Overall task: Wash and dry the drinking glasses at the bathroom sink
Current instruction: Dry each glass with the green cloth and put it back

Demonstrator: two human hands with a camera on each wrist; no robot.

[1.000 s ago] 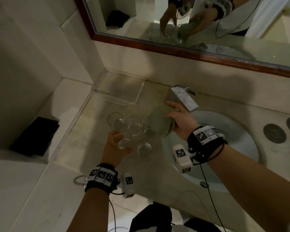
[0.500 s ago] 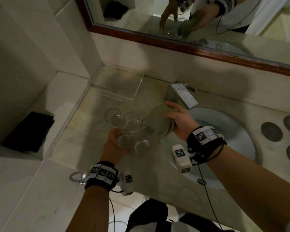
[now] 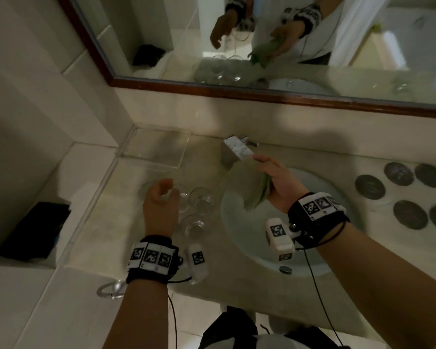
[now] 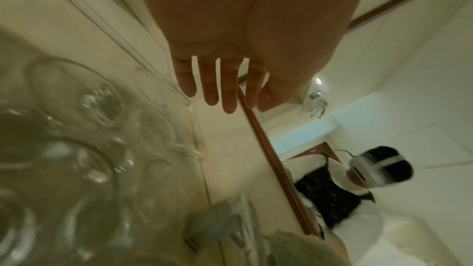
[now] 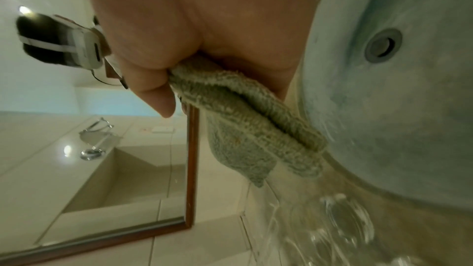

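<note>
Since the earlier frame, the glass gripped before has been let go and the left hand (image 3: 159,210) has been lifted above the cluster of drinking glasses (image 3: 200,201) left of centre, its fingers (image 4: 207,84) loosely extended and nothing held. A green towel (image 3: 256,190) is gripped in the right hand (image 3: 278,182) over the sink (image 3: 252,250), right of centre, below the faucet (image 3: 237,149). Dark round coasters (image 3: 410,215) are seen at far right.
</note>
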